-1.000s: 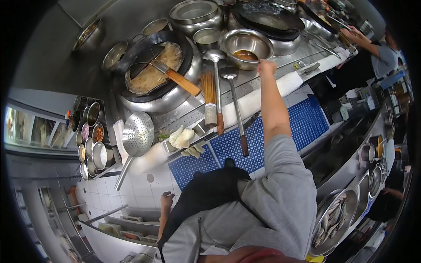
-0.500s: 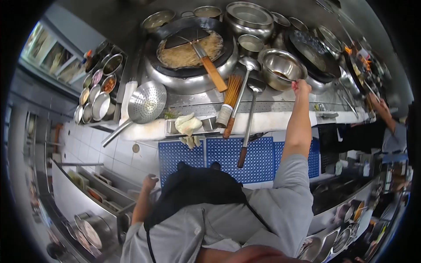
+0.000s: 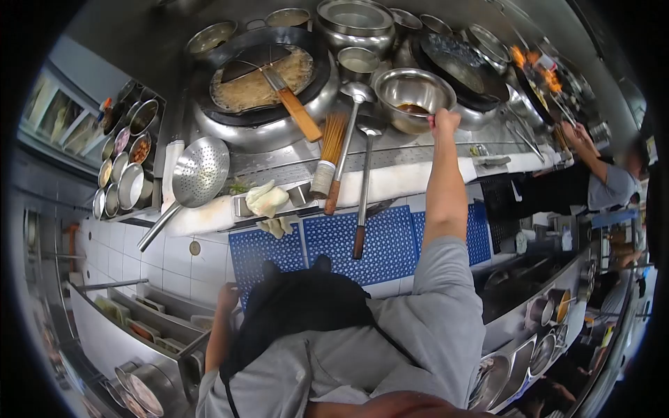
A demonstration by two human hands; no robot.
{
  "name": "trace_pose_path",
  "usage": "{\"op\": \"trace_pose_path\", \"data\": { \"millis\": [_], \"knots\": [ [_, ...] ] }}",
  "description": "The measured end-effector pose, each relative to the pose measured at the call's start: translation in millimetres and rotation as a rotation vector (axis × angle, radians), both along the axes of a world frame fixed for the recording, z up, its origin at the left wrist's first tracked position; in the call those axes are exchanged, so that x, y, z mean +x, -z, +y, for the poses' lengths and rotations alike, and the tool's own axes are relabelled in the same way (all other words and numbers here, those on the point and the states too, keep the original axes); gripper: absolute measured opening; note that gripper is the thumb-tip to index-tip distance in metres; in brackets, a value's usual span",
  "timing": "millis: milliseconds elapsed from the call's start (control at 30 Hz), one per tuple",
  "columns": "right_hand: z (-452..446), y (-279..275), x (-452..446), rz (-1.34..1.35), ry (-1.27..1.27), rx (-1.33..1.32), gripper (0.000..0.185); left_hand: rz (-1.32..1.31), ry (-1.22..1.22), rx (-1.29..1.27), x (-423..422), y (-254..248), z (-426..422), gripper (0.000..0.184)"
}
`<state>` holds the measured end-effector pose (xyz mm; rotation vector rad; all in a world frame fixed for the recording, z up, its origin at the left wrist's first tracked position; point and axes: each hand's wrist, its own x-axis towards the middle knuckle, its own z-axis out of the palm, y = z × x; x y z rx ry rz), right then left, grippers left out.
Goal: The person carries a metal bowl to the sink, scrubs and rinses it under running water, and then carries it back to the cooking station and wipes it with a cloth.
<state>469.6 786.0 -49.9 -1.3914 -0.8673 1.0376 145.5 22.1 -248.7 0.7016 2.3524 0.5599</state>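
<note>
A steel worktop (image 3: 416,152) runs across the kitchen, with a folded white towel (image 3: 390,182) along its near edge and blue mats (image 3: 362,240) on the tiled floor beyond it. Your right hand (image 3: 444,122) is closed on the near-right rim of the metal bowl (image 3: 414,90), which sits just right of the ladle (image 3: 357,93) and near the dark wok (image 3: 456,63). Your left hand (image 3: 227,297) hangs low by your side, away from the worktop; you can't tell whether its fingers are curled or loose.

The bowl should feel stiff and fairly light, hardly fragile, but the brown liquid (image 3: 412,109) pooled inside can slosh if the rim tips. Smooth metal may turn slippery when wet or greasy—so keep your thumb and fingers firm across the rim, or support the opposite side too, and hold it level.
</note>
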Motion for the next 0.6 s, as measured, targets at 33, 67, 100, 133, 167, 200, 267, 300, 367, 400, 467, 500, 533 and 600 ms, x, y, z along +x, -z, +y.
{"op": "trace_pose_path", "data": {
  "millis": [33,67,100,133,167,200,267,300,367,400,467,500,533,600],
  "knots": [
    [0,-8,3,-0.073,-0.015,0.03,0.02,-0.066,-0.087,-0.026,-1,-3,-2,0.044],
    [-3,-16,3,-0.148,-0.039,0.058,0.023,-0.133,-0.182,-0.053,14,-44,12,0.044],
    [-7,-27,6,-0.211,-0.075,0.092,0.025,-0.203,-0.284,-0.077,26,-70,22,0.044],
    [-14,-43,9,-0.263,-0.074,0.1,0.026,-0.222,-0.306,-0.084,26,-66,16,0.045],
    [-20,-54,13,-0.318,-0.076,0.109,0.027,-0.152,-0.141,-0.132,14,-40,2,0.043],
    [-19,-59,21,-0.411,-0.081,0.127,0.03,-0.085,0.015,-0.176,-4,5,-20,0.041],
    [14,-51,53,-0.45,-0.147,0.247,0.039,-0.163,-0.121,-0.265,13,-21,-13,0.042],
    [31,-56,68,-0.626,-0.174,0.25,0.037,-0.103,-0.098,-0.213,14,-14,-21,0.047],
    [11,-103,68,-0.472,-0.253,0.206,0.025,-0.19,-0.132,-0.304,-2,47,-50,0.052],
    [29,-114,87,-0.545,-0.394,0.169,0.024,-0.153,-0.076,-0.304,3,17,-36,0.056],
    [-1,-151,76,-0.265,-0.312,0.262,0.023,-0.139,-0.068,-0.32,5,-4,-20,0.053],
    [28,-164,93,-0.514,-0.399,0.219,0.02,-0.111,-0.017,-0.249,5,-13,-18,0.053],
    [21,-185,88,-0.661,-0.431,0.278,0.014,0.003,0.038,-0.15,0,20,-32,0.053],
    [53,-210,88,-0.527,-0.535,0.288,0.025,-0.045,-0.023,-0.151,1,-2,-18,0.037]
  ]
}}
